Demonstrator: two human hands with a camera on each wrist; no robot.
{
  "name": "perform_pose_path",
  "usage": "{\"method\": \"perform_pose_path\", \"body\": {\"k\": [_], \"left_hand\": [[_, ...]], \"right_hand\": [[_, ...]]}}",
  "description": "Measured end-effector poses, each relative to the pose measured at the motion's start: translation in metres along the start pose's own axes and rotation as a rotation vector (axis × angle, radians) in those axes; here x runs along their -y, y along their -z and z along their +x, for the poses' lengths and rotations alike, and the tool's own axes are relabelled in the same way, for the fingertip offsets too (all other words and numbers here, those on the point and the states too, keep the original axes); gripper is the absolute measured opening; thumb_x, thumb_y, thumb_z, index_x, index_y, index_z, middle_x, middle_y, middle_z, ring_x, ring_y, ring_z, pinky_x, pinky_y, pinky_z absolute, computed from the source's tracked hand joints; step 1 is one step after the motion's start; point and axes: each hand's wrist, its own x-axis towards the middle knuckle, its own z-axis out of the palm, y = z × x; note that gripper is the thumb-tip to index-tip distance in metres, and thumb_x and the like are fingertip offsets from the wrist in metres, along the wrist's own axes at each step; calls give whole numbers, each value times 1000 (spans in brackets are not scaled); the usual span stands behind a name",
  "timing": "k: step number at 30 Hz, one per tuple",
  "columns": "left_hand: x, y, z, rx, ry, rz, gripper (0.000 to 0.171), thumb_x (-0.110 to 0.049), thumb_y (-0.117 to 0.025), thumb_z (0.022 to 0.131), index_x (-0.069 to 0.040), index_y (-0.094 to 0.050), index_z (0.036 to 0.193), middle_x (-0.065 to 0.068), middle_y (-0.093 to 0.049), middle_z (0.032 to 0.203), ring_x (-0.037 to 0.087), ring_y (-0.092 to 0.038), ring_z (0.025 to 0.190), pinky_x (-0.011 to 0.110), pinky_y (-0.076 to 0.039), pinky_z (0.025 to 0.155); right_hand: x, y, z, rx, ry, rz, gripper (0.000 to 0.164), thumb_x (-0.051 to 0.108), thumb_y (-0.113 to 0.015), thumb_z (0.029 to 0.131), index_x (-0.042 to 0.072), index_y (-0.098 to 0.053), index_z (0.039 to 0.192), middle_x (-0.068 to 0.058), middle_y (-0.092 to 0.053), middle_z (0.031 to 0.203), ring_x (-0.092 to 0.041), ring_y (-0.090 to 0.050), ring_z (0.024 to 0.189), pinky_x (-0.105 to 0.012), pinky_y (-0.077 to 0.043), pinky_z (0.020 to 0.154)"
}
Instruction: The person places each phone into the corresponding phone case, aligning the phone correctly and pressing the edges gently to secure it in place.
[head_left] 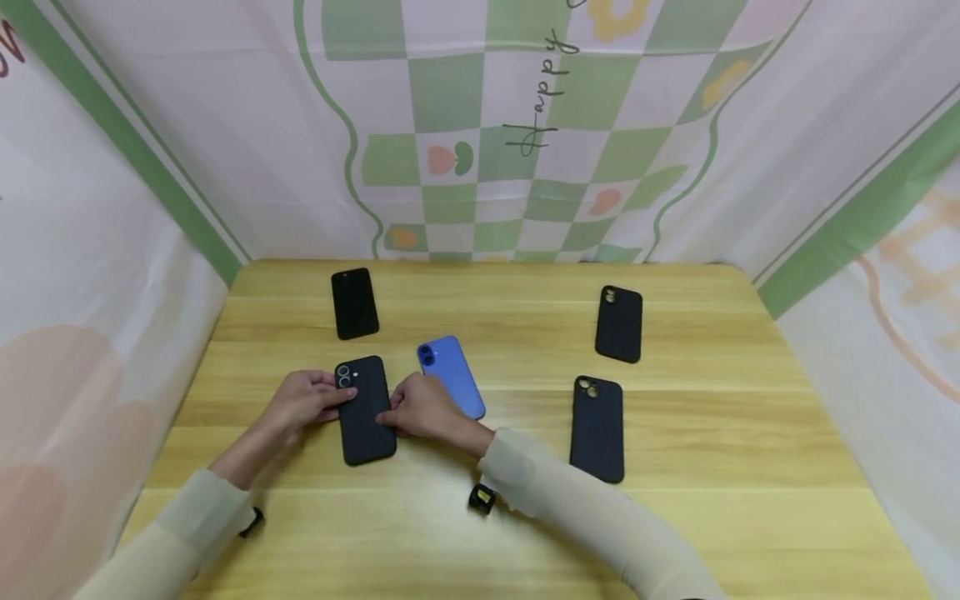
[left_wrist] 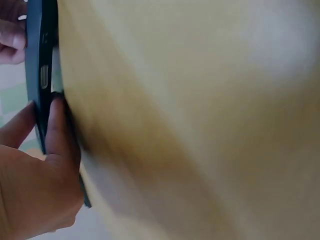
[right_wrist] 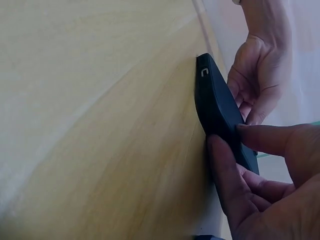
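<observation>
Both hands hold a phone case (head_left: 366, 429), black with a camera cutout at its upper left and lens rings showing there. My left hand (head_left: 303, 398) pinches its left edge, thumb on the back near the cameras. On the opposite edge, my right hand (head_left: 423, 407) grips with the thumb on the back and fingers beneath. Seen from the left wrist, the black case (left_wrist: 37, 80) is edge-on with a side button. The right wrist view shows its port end on the case (right_wrist: 204, 85). Partly behind my right hand lies a blue phone (head_left: 459, 375), back up.
A black phone (head_left: 355, 304) lies at the back left of the wooden table (head_left: 712, 433). Two black phone cases lie on the right, a farther case (head_left: 619, 325) and a nearer case (head_left: 597, 429). Beside the right sleeve is a small black device (head_left: 482, 498).
</observation>
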Motion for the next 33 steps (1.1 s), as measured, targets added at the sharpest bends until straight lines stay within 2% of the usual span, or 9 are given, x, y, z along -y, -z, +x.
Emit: {"method": "perform_pose_path", "body": {"k": [6,9,12,16,22,26,33], "left_hand": [[-8,4,0,-21,-58,361,27,-22,-81,97,-2,-62,93,3,-70,75,12,-68,64,25,-60,61],[-12,4,-2,-16,-56,441,29,-25,-81,97,-3,-62,91,6,-69,75,14,-69,64,26,-59,60],[-14,4,-2,-17,-44,476,30,-25,-81,96,-5,-63,86,6,-70,72,14,-70,62,25,-57,58],[-15,4,-3,-21,-16,472,31,-24,-83,95,-5,-63,81,5,-71,69,13,-70,60,24,-56,56],[-13,4,-2,-23,-10,441,28,-22,-85,93,0,-67,95,8,-73,75,13,-71,61,25,-58,58],[-15,4,0,-10,-10,447,30,-21,-83,94,2,-65,101,10,-73,79,12,-71,61,25,-60,59],[-20,5,1,28,-9,549,29,-24,-79,98,-3,-66,85,8,-72,68,13,-71,57,25,-58,56]], "right_hand": [[2,0,1,-2,-8,-17,29,21,-88,89,13,-74,65,8,-63,50,-5,-59,45,-17,-39,44],[2,0,2,-4,-15,-9,27,20,-89,88,13,-75,66,7,-64,51,-5,-61,46,-17,-40,44],[2,-1,2,-9,-24,-13,25,19,-90,87,13,-76,68,8,-64,51,-5,-61,46,-17,-42,45],[1,-3,2,-23,-12,-36,24,19,-91,86,12,-77,68,9,-63,51,-4,-61,46,-17,-43,46],[0,-3,2,-26,-10,-27,23,17,-91,86,11,-76,69,9,-64,51,-5,-62,46,-17,-45,46],[-1,-4,3,-28,-13,-23,22,17,-90,87,11,-76,71,9,-64,52,-5,-63,47,-18,-47,47],[-3,-4,1,-43,27,-25,17,14,-89,88,8,-78,77,8,-66,55,-3,-62,48,-17,-48,48]]}}
